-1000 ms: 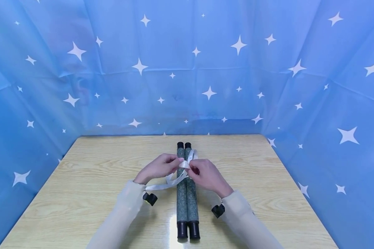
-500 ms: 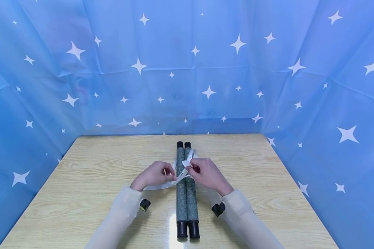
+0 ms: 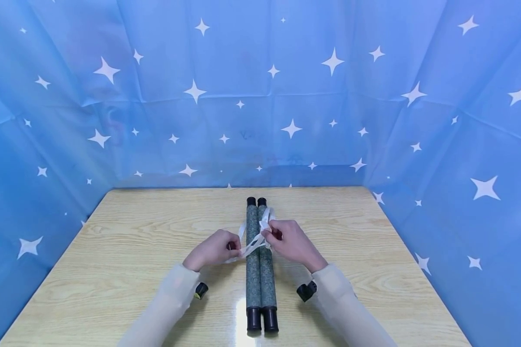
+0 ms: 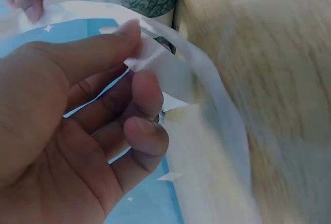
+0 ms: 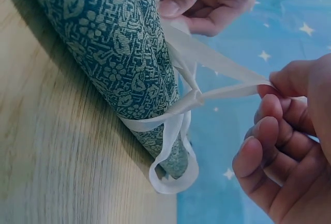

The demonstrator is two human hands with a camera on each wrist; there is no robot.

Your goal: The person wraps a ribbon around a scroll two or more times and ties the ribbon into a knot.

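A scroll in green patterned brocade lies lengthwise on the table, rolled from both ends into two side-by-side rolls with black end knobs. White ribbon wraps and crosses over its far half. My left hand, at the scroll's left side, pinches a ribbon strand between thumb and fingers. On the other side, my right hand holds a folded bit of ribbon close above the right roll. In the right wrist view, the ribbon runs taut from the crossing to my right fingertips, and a loose loop hangs below.
The wood-grain table extends around the scroll on both sides. A blue curtain with white stars stands behind it and at both sides. Small black cameras sit at both wrists.
My left hand has let go of the ribbon by my right hand, moved down and left, and taken a strand beside the scroll. My right hand stays nearly in place, still holding ribbon.
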